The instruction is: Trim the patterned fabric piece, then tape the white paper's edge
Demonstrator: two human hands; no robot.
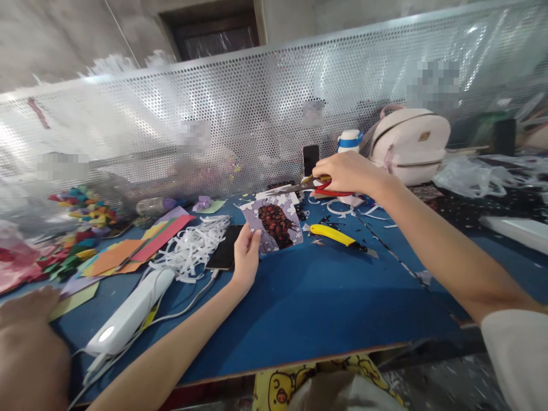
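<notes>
My left hand (247,256) is closed on the lower left edge of a printed paper picture (295,220) with a dark red patterned figure on a purple-and-white ground. In my right hand (342,171) are scissors (299,186) with red and yellow handles, their blades pointing left over the picture's top edge. Whether the blades touch the paper, I cannot tell. Just right of the picture lies a yellow utility knife (331,233) on the blue table (308,308). A black phone (225,251) lies beside my left hand, partly hidden by it.
White paper strips (192,245), coloured paper sheets (113,257) and a white power strip (128,311) with cables lie left. A blurred limb of another person (32,348) is at far left. Behind stand a phone (311,160), a bottle (350,140), a backpack (411,142) and a perforated metal panel (257,108).
</notes>
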